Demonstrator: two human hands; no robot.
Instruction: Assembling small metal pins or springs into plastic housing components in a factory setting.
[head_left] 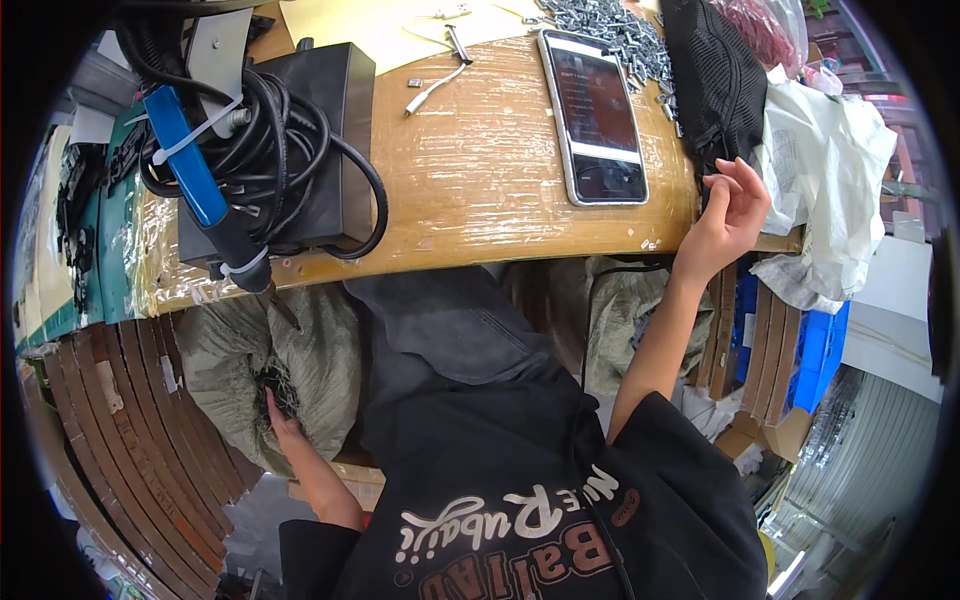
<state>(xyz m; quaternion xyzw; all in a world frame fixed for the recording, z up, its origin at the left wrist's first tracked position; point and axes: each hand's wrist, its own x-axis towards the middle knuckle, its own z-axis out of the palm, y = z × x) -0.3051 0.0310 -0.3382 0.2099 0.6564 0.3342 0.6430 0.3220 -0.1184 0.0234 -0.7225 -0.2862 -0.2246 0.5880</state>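
The wooden table [470, 170] is your reference. Below its left front edge sits a grey-green sack [250, 360]; your left hand [280, 415] reaches into the sack's mouth, and its finger state cannot be determined. At the table's right edge lies a black mesh bag [715, 80]; your right hand [730, 215] touches it with fingers loosely curled, gripping nothing. A dark-screened phone [598, 115] lies just left of that bag.

Grey sack [300, 350] open below table; black mesh pouch [715, 80] atop.
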